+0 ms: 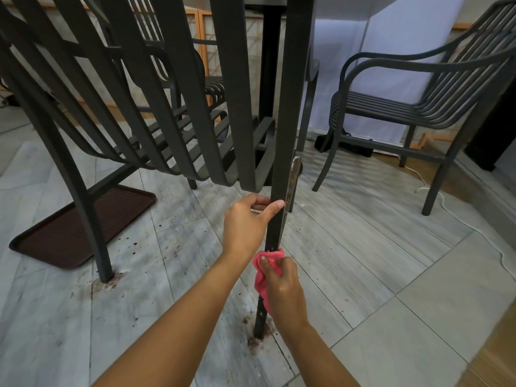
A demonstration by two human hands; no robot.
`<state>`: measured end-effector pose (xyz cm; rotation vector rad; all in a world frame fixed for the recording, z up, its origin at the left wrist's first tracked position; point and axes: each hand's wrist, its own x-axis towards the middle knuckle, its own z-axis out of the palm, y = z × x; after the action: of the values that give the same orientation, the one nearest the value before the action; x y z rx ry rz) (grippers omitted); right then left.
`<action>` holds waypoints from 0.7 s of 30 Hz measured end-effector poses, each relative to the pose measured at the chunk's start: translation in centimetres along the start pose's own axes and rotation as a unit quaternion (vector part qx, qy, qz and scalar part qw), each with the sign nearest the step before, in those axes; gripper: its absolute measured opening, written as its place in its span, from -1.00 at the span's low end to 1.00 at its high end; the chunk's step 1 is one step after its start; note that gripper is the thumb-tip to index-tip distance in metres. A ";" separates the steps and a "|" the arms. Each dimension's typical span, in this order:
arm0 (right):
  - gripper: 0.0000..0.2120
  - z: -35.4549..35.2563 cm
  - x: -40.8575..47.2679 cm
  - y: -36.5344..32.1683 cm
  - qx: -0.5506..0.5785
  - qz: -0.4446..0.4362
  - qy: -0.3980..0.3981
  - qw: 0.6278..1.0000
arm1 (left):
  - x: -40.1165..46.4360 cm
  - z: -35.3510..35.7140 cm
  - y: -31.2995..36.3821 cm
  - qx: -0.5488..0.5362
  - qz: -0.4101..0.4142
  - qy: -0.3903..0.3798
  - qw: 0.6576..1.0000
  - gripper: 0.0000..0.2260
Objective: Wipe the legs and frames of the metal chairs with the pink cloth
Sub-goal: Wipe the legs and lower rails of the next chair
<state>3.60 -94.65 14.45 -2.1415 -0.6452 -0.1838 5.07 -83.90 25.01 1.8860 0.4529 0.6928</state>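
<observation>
The near chair leg (275,219) is dark metal with a matt painted finish; its right edge shows rough, rust-coloured corrosion. The pink cloth (264,272) is soft woven fabric, crumpled. The floor tiles (363,247) are pale, matt and wood-grained, with brown speckling. The mat (81,227) at left is dark brown, ribbed and dull. The far right chair (418,104) is matt slatted metal.
</observation>
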 end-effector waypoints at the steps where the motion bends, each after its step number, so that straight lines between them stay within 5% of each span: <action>1: -0.84 -0.1 -0.1 0.1 0.006 0.001 0.006 1.000 | -0.1 0.0 -0.2 -0.004 -0.002 0.000 1.000 -0.79; 6: -0.94 -1.4 -1.4 -0.1 0.021 0.006 -0.029 0.999 | -0.8 0.0 -1.2 -0.026 -0.027 -0.015 0.999 -0.78; 11: -0.59 -1.3 -2.3 2.2 0.059 0.025 0.123 0.990 | -1.5 0.4 -3.1 -0.047 -0.059 -0.022 0.997 -0.77; 17: -0.67 -1.4 1.2 -1.2 0.203 0.127 0.213 0.947 | -1.7 0.6 -3.7 -0.069 -0.076 -0.030 0.994 -0.93; 21: -0.73 -0.2 2.6 -2.6 0.249 0.157 0.231 0.927 | -1.5 0.4 -3.7 -0.051 -0.075 -0.032 0.995 -0.86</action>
<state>4.54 -92.48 17.33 -1.5945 -0.0523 -0.3012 4.24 -83.57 21.12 1.7538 0.5032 0.5435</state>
